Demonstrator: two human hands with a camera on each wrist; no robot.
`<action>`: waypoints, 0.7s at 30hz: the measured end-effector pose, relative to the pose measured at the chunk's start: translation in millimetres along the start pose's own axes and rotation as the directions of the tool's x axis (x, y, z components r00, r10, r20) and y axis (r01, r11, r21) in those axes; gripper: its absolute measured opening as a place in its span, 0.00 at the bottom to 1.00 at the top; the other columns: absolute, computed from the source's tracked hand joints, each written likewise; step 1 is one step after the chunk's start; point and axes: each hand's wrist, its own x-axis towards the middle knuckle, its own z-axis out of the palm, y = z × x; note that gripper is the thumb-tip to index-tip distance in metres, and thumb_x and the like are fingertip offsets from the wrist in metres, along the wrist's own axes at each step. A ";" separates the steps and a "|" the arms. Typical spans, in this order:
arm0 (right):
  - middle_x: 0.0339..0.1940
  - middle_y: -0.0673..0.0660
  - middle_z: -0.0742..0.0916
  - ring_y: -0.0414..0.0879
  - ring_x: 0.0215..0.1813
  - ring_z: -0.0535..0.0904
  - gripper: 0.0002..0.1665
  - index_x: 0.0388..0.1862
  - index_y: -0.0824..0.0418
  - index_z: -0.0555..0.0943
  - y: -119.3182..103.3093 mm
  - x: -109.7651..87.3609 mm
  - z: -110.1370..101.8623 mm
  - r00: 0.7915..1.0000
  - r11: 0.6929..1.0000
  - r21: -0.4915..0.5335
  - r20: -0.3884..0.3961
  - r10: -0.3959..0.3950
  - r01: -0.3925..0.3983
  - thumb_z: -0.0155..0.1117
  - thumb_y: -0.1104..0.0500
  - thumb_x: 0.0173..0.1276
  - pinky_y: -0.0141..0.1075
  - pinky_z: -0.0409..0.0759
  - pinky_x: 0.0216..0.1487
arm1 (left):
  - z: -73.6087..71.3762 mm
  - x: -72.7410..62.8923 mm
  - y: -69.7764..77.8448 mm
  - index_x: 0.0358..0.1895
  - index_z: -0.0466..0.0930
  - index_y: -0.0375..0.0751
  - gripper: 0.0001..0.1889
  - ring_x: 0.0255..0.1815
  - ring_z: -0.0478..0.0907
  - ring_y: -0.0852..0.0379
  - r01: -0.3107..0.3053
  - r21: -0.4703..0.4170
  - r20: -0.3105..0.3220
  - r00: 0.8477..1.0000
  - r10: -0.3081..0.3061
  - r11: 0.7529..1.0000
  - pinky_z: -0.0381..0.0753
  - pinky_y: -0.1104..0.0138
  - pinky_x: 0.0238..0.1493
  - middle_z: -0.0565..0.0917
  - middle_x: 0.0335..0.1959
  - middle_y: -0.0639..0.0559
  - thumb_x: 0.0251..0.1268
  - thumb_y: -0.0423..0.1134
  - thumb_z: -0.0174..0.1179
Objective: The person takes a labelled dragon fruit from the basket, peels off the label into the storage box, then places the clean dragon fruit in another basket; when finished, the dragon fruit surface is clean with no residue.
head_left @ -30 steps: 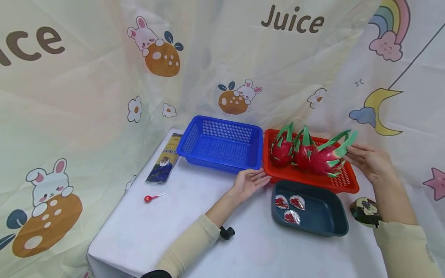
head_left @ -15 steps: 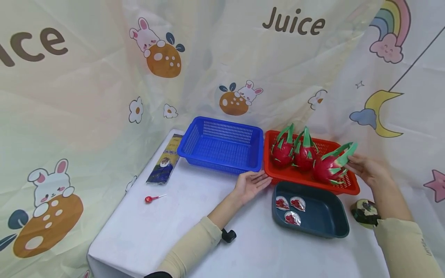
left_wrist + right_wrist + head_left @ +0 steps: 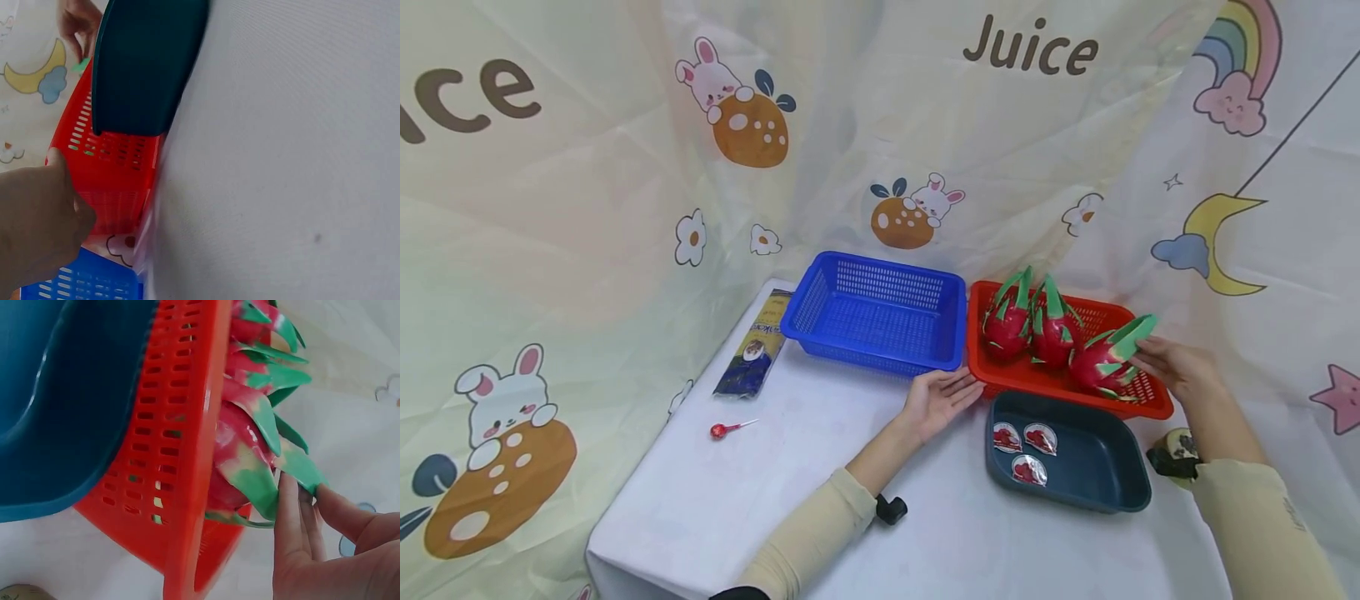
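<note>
My right hand (image 3: 1176, 367) pinches a green leaf tip of the rightmost dragon fruit (image 3: 1097, 367) between thumb and fingers. That fruit sits inside the right part of the red basket (image 3: 1022, 379), its leaves slanting up toward my hand. Left of it in the same basket are two more dragon fruits, one in the middle (image 3: 1054, 337) and one at the left (image 3: 1007, 327), leaves pointing up. Palm up, my left hand (image 3: 936, 406) rests its extended fingers at the basket's front left corner. The left wrist view has this hand (image 3: 37, 219) against the basket's end.
A blue basket (image 3: 880, 321) stands left of the red one. In front is a dark teal tray (image 3: 1090, 467) with several red-and-white round packets (image 3: 1028, 469). A blue-and-gold packet (image 3: 754, 354) and a red lollipop (image 3: 720, 431) lie at left. A round patterned object (image 3: 1180, 446) is beside my right wrist.
My right hand has moved slightly down and left, with the rightmost dragon fruit shifting and settling lower in the red basket. The middle fruit's leaves tilt left now. My left hand stays at the corner.
</note>
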 end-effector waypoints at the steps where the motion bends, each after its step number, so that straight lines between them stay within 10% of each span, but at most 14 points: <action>1: 0.30 0.51 0.92 0.48 0.33 0.92 0.14 0.26 0.52 0.91 0.5 0.5 2.6 1.000 1.000 -0.014 -0.007 -0.002 0.002 0.68 0.60 0.74 0.41 0.89 0.44 | 0.0 -0.2 0.0 0.69 0.71 0.23 0.25 0.71 0.74 0.35 0.000 0.000 0.000 1.000 0.000 1.000 0.71 0.51 0.74 0.79 0.63 0.33 0.76 0.36 0.47; 9: 0.26 0.47 0.90 0.46 0.33 0.92 0.11 0.30 0.53 0.89 4.5 -1.1 16.8 0.987 0.996 -0.074 -0.149 -0.058 0.048 0.69 0.64 0.73 0.41 0.89 0.45 | -0.6 -2.5 0.3 0.70 0.70 0.24 0.26 0.71 0.74 0.35 0.000 0.002 0.009 1.000 0.000 1.000 0.72 0.51 0.73 0.77 0.66 0.32 0.75 0.36 0.48; 21: 0.30 0.45 0.90 0.43 0.46 0.91 0.09 0.48 0.52 0.85 9.6 -10.1 11.3 0.986 0.999 -0.021 -0.160 -0.045 0.042 0.72 0.55 0.71 0.35 0.84 0.57 | -4.1 -9.5 3.1 0.75 0.65 0.25 0.28 0.74 0.70 0.35 0.023 0.025 0.067 0.997 -0.024 0.999 0.69 0.53 0.76 0.75 0.71 0.32 0.78 0.37 0.46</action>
